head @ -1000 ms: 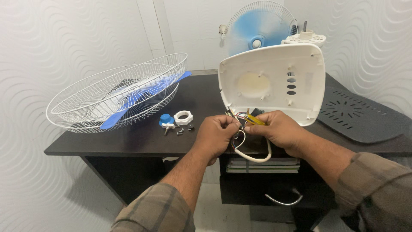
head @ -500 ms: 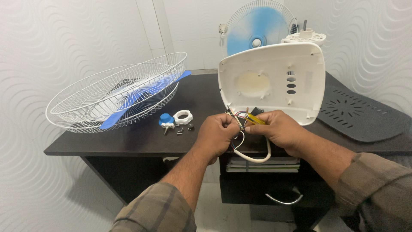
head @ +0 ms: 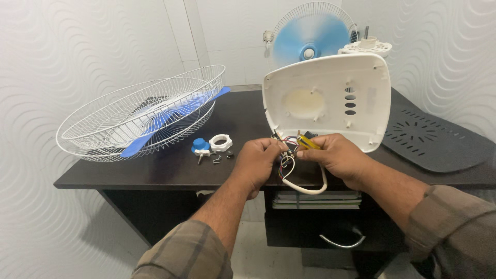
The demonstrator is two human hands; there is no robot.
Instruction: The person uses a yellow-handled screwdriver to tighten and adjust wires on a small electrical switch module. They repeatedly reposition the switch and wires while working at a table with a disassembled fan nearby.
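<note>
A cluster of coloured wires (head: 287, 147) sits at the lower edge of the white fan housing (head: 330, 98), which stands tilted upright at the front of the dark worktop (head: 170, 170). The left hand (head: 258, 160) has its fingers pinched together on the wires. The right hand (head: 336, 155) is closed around a small yellow part (head: 306, 143) joined to the same wires. A white cable (head: 305, 187) loops down from the cluster below both hands, over the worktop's front edge.

Left of the hands lie a blue knob (head: 200, 146), a white ring nut (head: 220, 142) and a few small screws (head: 217, 157). Farther left rests a white wire guard (head: 103, 129) with a blue fan blade (head: 160, 121) lying in it. A dark perforated panel (head: 439, 144) lies to the right. An assembled fan (head: 310, 36) stands behind the housing.
</note>
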